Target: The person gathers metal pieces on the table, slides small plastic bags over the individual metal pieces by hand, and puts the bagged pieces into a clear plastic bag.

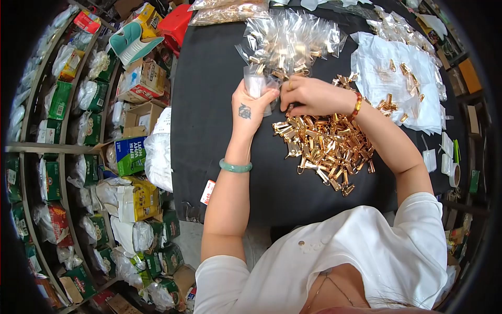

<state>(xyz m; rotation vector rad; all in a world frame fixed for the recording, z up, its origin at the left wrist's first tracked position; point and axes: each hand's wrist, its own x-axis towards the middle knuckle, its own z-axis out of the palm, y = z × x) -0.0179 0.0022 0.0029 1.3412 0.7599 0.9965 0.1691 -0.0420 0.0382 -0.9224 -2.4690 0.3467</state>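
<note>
My left hand is closed round a small clear plastic bag with something white in it. Close to its right, my right hand has its fingers curled together near the bag's edge; what they hold, if anything, is hidden. Below and to the right of my right hand lies a large heap of gold metal clips on the black table. Beyond both hands sits a pile of clear bags, some with gold pieces inside.
White plastic sheeting with loose gold clips lies at the right. A tape roll stands near the right table edge. Packed shelves and cardboard boxes line the left. A red stool is beside the table's far left.
</note>
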